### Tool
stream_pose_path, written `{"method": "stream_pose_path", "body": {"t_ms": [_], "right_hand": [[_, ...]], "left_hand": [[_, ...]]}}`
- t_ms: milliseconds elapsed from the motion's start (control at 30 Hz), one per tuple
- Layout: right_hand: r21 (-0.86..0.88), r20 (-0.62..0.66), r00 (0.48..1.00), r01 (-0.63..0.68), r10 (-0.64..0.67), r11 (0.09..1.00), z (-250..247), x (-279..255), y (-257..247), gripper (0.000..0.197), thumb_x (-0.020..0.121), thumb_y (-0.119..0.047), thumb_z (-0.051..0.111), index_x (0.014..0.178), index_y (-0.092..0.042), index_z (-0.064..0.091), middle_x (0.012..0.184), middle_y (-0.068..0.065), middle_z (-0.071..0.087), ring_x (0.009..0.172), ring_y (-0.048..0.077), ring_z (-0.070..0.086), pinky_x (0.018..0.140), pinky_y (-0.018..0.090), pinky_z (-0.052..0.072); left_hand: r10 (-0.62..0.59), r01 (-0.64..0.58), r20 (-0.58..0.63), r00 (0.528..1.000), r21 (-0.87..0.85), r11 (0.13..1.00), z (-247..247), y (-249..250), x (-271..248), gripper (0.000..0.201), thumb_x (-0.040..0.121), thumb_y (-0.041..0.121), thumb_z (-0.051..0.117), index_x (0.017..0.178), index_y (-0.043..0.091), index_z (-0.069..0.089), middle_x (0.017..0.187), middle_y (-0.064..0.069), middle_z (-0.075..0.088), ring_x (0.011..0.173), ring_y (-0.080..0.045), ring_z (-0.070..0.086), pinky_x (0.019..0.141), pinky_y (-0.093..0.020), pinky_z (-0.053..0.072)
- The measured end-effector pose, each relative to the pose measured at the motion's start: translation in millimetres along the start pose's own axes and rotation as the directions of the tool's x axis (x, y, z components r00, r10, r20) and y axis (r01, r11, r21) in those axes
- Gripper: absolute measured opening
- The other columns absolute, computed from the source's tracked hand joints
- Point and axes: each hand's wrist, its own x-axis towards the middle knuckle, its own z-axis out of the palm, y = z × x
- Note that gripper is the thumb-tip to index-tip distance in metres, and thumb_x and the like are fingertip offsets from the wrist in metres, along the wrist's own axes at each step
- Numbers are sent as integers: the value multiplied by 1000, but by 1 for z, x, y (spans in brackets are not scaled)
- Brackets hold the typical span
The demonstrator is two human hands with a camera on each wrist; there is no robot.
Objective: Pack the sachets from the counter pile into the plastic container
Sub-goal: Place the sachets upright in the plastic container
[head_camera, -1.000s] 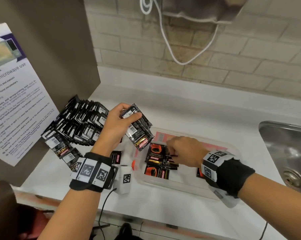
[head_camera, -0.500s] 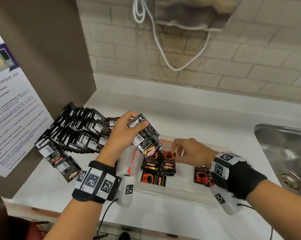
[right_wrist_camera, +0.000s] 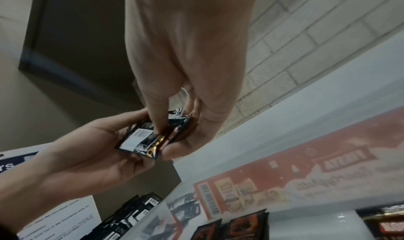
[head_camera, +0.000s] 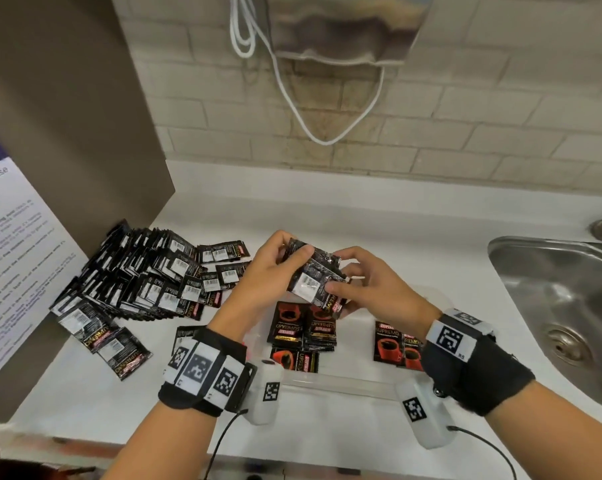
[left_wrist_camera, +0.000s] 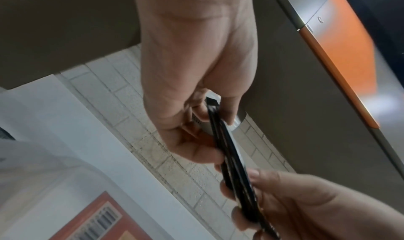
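Observation:
Both hands hold a small stack of black sachets point(head_camera: 312, 278) above the clear plastic container point(head_camera: 341, 384). My left hand point(head_camera: 275, 268) grips the stack's left side, thumb on top. My right hand point(head_camera: 369, 289) pinches its right end, thumb on the top sachet. In the left wrist view the stack point(left_wrist_camera: 231, 161) shows edge-on between the two hands; in the right wrist view the stack point(right_wrist_camera: 150, 136) shows its barcode face. Several red-and-black sachets point(head_camera: 303, 332) lie inside the container, two more point(head_camera: 396, 344) at its right. The counter pile point(head_camera: 143, 275) spreads to the left.
A steel sink point(head_camera: 566, 306) is set into the counter on the right. A brown panel with a paper notice point(head_camera: 12, 258) stands left of the pile. A white cord point(head_camera: 313, 119) hangs on the brick wall behind. Loose sachets point(head_camera: 109, 344) lie near the front edge.
My right hand rose out of the container and took hold of the stack in my left hand. The left hand with the stack shifted slightly right, over the container.

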Motion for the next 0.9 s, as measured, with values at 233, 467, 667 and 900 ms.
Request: {"method": "stream_pose_path", "body": {"t_ms": [233, 467, 667, 900], "right_hand": [[-53, -196, 964, 174, -181, 983, -21, -9, 22, 18, 88, -4, 72, 102, -4, 62, 109, 17, 69, 93, 39, 66, 76, 52, 60], [121, -217, 966, 172, -143, 978, -37, -29, 44, 10, 96, -6, 62, 100, -9, 54, 114, 11, 65, 93, 31, 74, 69, 45, 63], [115, -227, 967, 147, -118, 982, -36, -37, 69, 11, 97, -4, 60, 98, -11, 52, 112, 14, 65, 86, 34, 74, 64, 42, 62], [19, -200, 966, 171, -164, 985, -28, -37, 93, 19, 96, -5, 59, 90, -21, 51, 104, 8, 66, 81, 30, 73, 59, 39, 60]], "left_hand": [[-40, 60, 160, 986, -121, 991, -1, 10, -4, 10, 88, 24, 71, 86, 19, 63, 89, -1, 72, 87, -15, 70, 70, -35, 59], [-1, -50, 185, 983, 272, 961, -12, 9, -8, 14, 89, 4, 72, 89, 16, 67, 92, -4, 68, 80, -27, 65, 76, -40, 60], [-122, -201, 423, 898, 641, 741, -15, -2, -17, 17, 81, 9, 81, 79, 22, 71, 82, 8, 68, 84, -22, 63, 81, -35, 51], [-224, -322, 531, 817, 743, 587, -10, -21, -20, 15, 82, 7, 78, 79, 21, 75, 79, 14, 64, 71, -2, 56, 68, -17, 46]]}}
